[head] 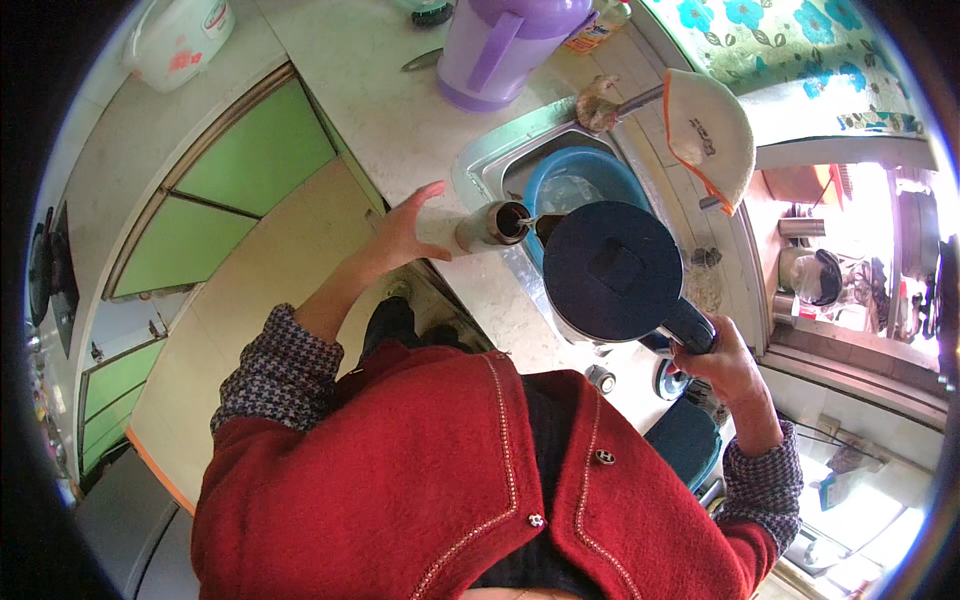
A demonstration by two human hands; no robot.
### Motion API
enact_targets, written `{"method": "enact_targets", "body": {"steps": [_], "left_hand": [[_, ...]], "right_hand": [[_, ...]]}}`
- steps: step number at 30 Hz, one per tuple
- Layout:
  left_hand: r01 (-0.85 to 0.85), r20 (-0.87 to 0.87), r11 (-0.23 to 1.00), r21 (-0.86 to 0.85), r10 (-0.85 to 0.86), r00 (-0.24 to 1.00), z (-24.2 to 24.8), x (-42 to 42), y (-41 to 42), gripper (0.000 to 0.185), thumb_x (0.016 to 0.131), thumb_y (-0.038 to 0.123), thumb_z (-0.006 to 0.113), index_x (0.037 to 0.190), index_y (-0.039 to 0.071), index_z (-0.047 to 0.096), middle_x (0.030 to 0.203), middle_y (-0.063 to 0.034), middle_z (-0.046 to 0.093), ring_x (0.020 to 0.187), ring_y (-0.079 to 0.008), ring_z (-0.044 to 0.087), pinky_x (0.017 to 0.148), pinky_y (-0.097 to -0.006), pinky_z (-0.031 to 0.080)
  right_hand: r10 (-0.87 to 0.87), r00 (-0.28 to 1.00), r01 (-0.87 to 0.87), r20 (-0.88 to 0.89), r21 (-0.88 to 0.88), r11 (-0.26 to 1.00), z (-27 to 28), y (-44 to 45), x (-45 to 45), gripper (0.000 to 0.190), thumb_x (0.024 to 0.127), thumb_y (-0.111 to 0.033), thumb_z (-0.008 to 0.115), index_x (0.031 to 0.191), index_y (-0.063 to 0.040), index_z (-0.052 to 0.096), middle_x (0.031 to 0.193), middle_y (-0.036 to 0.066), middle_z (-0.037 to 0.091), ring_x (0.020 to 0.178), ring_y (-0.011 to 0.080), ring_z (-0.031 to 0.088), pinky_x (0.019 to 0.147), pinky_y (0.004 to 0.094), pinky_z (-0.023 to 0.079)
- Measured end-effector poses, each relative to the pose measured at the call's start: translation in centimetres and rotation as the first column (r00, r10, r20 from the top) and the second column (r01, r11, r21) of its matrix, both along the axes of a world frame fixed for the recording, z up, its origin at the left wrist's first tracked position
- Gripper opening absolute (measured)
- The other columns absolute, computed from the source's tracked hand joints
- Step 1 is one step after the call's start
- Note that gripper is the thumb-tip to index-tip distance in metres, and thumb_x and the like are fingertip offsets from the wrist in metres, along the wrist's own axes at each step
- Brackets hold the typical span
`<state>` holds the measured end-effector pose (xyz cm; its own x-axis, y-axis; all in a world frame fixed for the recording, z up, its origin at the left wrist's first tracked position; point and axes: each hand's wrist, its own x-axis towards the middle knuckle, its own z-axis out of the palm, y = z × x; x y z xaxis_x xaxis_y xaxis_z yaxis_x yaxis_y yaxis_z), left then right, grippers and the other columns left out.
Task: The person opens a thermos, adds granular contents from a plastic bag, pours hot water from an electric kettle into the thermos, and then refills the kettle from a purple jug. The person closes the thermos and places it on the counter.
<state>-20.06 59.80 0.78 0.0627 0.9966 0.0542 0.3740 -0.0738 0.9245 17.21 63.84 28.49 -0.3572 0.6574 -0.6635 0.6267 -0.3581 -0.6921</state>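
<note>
My right hand (724,364) grips the black handle of an electric kettle (611,270) with a dark round lid. The kettle is tilted, and a thin stream of water runs from its spout into the mouth of a vacuum flask (484,227). That flask stands on the counter beside the sink, its opening facing the camera. Around its lower, pale side my left hand (405,232) is spread, thumb and fingers apart; whether it touches the flask I cannot tell. Behind the kettle a blue plastic basin (585,165) sits in the metal sink (491,161), partly hidden.
A purple thermos jug (487,56) stands beyond the sink, near a detergent bottle (600,26). A cloth (709,135) hangs over the faucet (641,99). A small lid (601,379) lies on the counter close to my body. Green cabinets (251,165) are at left.
</note>
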Motion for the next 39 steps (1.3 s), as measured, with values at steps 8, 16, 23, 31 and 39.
{"method": "enact_targets", "body": {"steps": [8, 16, 23, 31, 39], "left_hand": [[-0.202, 0.126, 0.974, 0.105, 0.189, 0.974, -0.8, -4.5, -2.5, 0.100, 0.057, 0.027, 0.086, 0.138, 0.005, 0.031, 0.138, -0.0124, 0.039, 0.128, -0.0253, 0.038, 0.107, -0.0396, 0.028], [-0.277, 0.107, 0.959, 0.062, 0.269, 0.957, -0.8, -6.4, -3.4, 0.102, 0.056, 0.031, 0.086, 0.138, 0.006, 0.031, 0.134, -0.0129, 0.045, 0.126, -0.0260, 0.041, 0.106, -0.0399, 0.031], [-0.261, 0.126, 0.962, 0.084, 0.250, 0.960, -1.2, -6.3, -3.1, 0.100, 0.056, 0.031, 0.085, 0.138, 0.007, 0.031, 0.133, -0.0133, 0.047, 0.125, -0.0261, 0.042, 0.106, -0.0399, 0.031], [-0.258, 0.124, 0.964, 0.070, 0.248, 0.961, -1.2, -6.1, -3.1, 0.099, 0.057, 0.034, 0.084, 0.137, 0.006, 0.032, 0.132, -0.0138, 0.047, 0.125, -0.0262, 0.042, 0.105, -0.0408, 0.031], [-0.270, 0.122, 0.962, 0.046, 0.263, 0.957, -1.1, -6.2, -3.5, 0.098, 0.058, 0.031, 0.085, 0.137, 0.005, 0.032, 0.131, -0.0135, 0.048, 0.125, -0.0254, 0.042, 0.106, -0.0404, 0.030]], "right_hand": [[0.053, 0.995, -0.051, 0.085, -0.025, 0.998, 0.2, 0.9, -1.3, 0.025, 0.063, -0.005, 0.069, 0.086, 0.002, 0.060, 0.070, 0.002, 0.060, 0.064, 0.0100, 0.057, 0.063, 0.0241, 0.046], [0.068, 0.988, -0.066, 0.140, -0.017, 0.998, 0.5, 1.1, -1.2, 0.023, 0.063, -0.004, 0.068, 0.084, 0.001, 0.061, 0.071, 0.002, 0.059, 0.063, 0.0090, 0.054, 0.061, 0.0235, 0.043], [0.074, 0.982, -0.072, 0.175, -0.019, 0.997, 1.4, 1.3, -1.1, 0.023, 0.063, -0.003, 0.067, 0.086, 0.000, 0.061, 0.071, 0.000, 0.058, 0.064, 0.0077, 0.054, 0.062, 0.0230, 0.043], [0.078, 0.982, -0.075, 0.170, -0.022, 0.997, 2.1, 1.6, -1.2, 0.022, 0.064, -0.001, 0.066, 0.085, 0.000, 0.062, 0.070, -0.001, 0.058, 0.063, 0.0069, 0.052, 0.062, 0.0227, 0.043], [0.110, 0.963, -0.118, 0.245, 0.020, 0.993, 2.9, 1.9, -1.5, 0.019, 0.064, -0.002, 0.066, 0.083, 0.000, 0.062, 0.069, -0.001, 0.057, 0.063, 0.0069, 0.051, 0.062, 0.0227, 0.042]]}}
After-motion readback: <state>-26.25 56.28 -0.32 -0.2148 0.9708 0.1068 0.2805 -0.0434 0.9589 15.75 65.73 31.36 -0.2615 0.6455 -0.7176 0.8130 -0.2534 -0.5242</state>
